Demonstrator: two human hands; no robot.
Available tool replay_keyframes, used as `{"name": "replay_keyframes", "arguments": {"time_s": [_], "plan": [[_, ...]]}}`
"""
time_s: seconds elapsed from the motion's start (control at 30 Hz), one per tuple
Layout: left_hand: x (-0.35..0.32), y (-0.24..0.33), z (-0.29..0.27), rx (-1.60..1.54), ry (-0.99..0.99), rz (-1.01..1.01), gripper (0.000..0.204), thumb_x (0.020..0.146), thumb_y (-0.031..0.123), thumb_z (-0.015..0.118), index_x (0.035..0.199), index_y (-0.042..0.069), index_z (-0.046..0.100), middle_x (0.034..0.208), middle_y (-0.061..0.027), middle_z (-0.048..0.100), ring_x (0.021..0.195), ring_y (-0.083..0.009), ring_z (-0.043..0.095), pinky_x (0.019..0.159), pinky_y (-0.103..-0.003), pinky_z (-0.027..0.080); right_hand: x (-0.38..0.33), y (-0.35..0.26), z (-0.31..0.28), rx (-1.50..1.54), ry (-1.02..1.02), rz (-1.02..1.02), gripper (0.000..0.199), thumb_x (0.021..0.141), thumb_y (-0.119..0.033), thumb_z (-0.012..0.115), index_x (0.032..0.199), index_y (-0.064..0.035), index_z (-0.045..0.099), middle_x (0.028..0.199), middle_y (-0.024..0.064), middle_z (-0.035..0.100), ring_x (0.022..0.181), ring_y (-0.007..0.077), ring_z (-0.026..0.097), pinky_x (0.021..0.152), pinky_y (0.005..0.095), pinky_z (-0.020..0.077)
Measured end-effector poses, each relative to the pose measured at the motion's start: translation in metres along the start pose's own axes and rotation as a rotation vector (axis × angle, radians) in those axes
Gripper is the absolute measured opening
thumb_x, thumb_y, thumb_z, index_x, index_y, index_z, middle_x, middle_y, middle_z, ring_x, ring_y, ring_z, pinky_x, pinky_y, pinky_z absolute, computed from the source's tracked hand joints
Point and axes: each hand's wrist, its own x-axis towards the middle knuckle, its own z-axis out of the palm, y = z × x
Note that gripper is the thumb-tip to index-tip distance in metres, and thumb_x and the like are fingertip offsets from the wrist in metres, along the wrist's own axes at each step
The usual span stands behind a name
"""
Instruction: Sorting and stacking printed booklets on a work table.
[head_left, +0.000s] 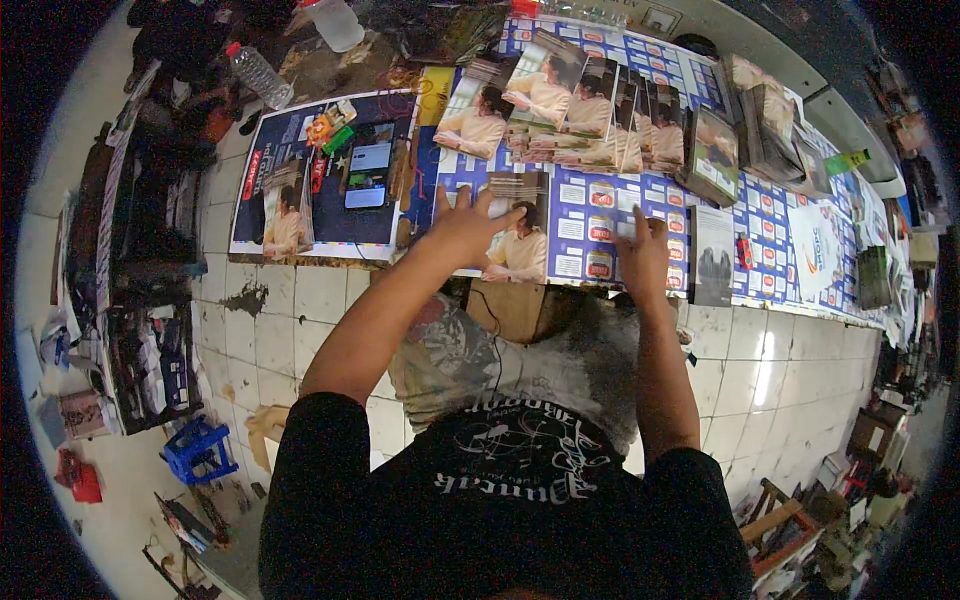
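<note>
A glossy print showing a person in a light top (520, 255) lies near the table's front edge. My left hand (466, 234) is spread over its left side, with the thumb reaching across its upper part. My right hand (644, 252) hovers over or touches the blue patterned sheet (575, 215) to the right of that print. Its index finger is stretched and the others look partly bent, with nothing visible in them. Beyond my hands, several matching prints (585, 110) lie in overlapping piles. A dark grey printed card (712, 262) lies right of my right hand.
At the left are a phone (370, 165), a small print pile (285, 218) and a green-and-orange object (332, 128). A red-capped bottle (262, 76) lies behind. Stacked prints (712, 155) and a white bag (815, 248) are at the right. A blue stool (198, 450) stands on the floor.
</note>
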Motion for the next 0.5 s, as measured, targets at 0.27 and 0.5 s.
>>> {"name": "replay_keyframes", "arguments": {"time_s": [0.27, 0.5], "plan": [[0.008, 0.008, -0.007, -0.033, -0.13, -0.076, 0.11, 0.058, 0.043, 0.091, 0.151, 0.042, 0.033, 0.158, -0.0174, 0.021, 0.141, -0.0548, 0.025, 0.106, -0.078, 0.02, -0.012, -0.068, 0.01, -0.173, -0.042, -0.374, 0.05, 0.083, -0.02, 0.073, 0.132, -0.0229, 0.063, 0.098, 0.0068, 0.06, 0.089, 0.0273, 0.061, 0.075, 0.0415, 0.0494], [0.009, 0.014, -0.015, -0.063, -0.164, -0.097, 0.113, 0.057, 0.041, 0.092, 0.151, 0.042, 0.031, 0.158, -0.017, 0.019, 0.142, -0.0526, 0.021, 0.105, -0.078, 0.024, 0.047, -0.06, 0.042, -0.298, 0.202, -0.397, 0.042, 0.087, -0.023, 0.068, 0.128, -0.0276, 0.064, 0.097, 0.002, 0.062, 0.088, 0.0232, 0.059, 0.072, 0.0406, 0.0461]]}}
